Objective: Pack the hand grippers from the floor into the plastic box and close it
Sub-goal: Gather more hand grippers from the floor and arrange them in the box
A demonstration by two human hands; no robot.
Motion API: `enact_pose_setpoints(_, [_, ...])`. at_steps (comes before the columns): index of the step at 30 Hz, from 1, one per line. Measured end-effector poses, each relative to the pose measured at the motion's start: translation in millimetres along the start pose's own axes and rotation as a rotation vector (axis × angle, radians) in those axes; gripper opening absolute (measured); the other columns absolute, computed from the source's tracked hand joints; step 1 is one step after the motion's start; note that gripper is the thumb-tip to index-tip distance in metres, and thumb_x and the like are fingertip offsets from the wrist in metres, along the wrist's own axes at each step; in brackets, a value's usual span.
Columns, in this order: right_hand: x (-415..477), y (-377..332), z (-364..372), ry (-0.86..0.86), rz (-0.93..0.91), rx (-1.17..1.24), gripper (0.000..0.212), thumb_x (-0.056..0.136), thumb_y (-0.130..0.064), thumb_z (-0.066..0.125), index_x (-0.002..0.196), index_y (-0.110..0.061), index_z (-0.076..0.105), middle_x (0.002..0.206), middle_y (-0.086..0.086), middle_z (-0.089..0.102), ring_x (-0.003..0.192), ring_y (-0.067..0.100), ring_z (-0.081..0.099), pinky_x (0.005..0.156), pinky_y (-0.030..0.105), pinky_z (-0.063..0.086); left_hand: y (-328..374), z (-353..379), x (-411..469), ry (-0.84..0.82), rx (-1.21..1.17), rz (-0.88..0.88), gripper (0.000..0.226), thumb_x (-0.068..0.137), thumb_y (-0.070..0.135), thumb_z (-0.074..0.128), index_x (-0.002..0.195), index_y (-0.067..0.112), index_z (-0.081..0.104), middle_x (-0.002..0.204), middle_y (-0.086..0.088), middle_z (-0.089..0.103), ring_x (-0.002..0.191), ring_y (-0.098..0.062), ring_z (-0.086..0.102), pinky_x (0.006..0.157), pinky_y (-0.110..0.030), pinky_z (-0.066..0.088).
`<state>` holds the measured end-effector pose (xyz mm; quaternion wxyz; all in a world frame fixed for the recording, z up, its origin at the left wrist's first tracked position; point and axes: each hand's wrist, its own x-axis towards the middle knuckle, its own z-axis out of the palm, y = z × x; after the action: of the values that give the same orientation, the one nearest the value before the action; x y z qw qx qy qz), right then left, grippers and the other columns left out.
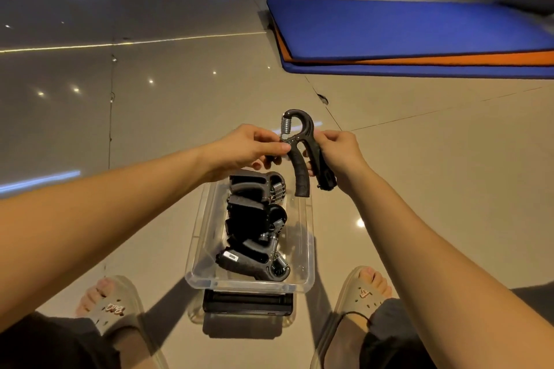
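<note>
A clear plastic box [200, 249] stands open on the floor between my feet. Several black hand grippers [254, 219] with metal springs lie packed inside it. Above the box's far end I hold one more black hand gripper [299, 165] upright, spring end up. My left hand [248, 148] pinches it near the spring and hinge. My right hand [341, 156] grips its right handle. The box's lid [247, 304], with a black part, lies on the floor just in front of the box's near edge.
Blue and orange exercise mats [413, 36] are stacked on the floor at the far right. My feet in beige slippers [111, 305] flank the box on both sides. The floor is glossy beige tile with light reflections.
</note>
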<state>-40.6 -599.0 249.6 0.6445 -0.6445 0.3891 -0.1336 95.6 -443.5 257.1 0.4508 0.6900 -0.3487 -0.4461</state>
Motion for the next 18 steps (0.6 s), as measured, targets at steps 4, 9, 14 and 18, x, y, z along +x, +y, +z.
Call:
enact_pose_setpoints(4, [-3, -31, -8, -0.13, -0.144, -0.079, 0.028, 0.103, -0.025, 0.054, 0.102, -0.002, 0.071, 0.089, 0.011, 0.075, 0.075, 0.028, 0.073, 0.071, 0.039, 0.062, 25, -33, -1, -0.05, 0.076, -0.027, 0.03, 0.087, 0.037, 0.07, 0.101, 0.011, 0.077, 0.084, 0.003, 0.068, 0.081, -0.014, 0.056, 0.07, -0.028, 0.043])
enact_pose_setpoints(9, [-15, -50, -7, -0.351, -0.245, -0.261, 0.024, 0.099, -0.026, 0.063, 0.109, -0.006, 0.072, 0.094, 0.01, 0.076, 0.084, 0.025, 0.075, 0.064, 0.03, 0.06, 38, -45, -2, -0.118, 0.188, -0.045, 0.046, 0.081, 0.041, 0.073, 0.101, -0.001, 0.073, 0.073, -0.001, 0.053, 0.066, -0.011, 0.044, 0.062, -0.026, 0.035])
enact_pose_setpoints(14, [-13, -38, 0, -0.395, -0.185, -0.277, 0.019, 0.095, -0.018, 0.068, 0.102, -0.001, 0.071, 0.091, 0.018, 0.072, 0.079, 0.024, 0.073, 0.067, 0.036, 0.061, 33, -41, 2, -0.025, 0.24, -0.063, 0.049, 0.076, 0.045, 0.078, 0.102, 0.003, 0.073, 0.071, 0.002, 0.057, 0.065, -0.011, 0.048, 0.063, -0.026, 0.037])
enact_pose_setpoints(18, [-6, -21, 0, -0.196, -0.052, -0.121, 0.023, 0.097, -0.015, 0.065, 0.106, 0.006, 0.067, 0.093, 0.022, 0.07, 0.074, 0.029, 0.073, 0.064, 0.034, 0.061, 12, -27, 6, 0.17, 0.305, 0.034, 0.066, 0.07, 0.056, 0.08, 0.121, 0.018, 0.063, 0.104, 0.0, 0.069, 0.094, -0.016, 0.067, 0.078, -0.028, 0.053])
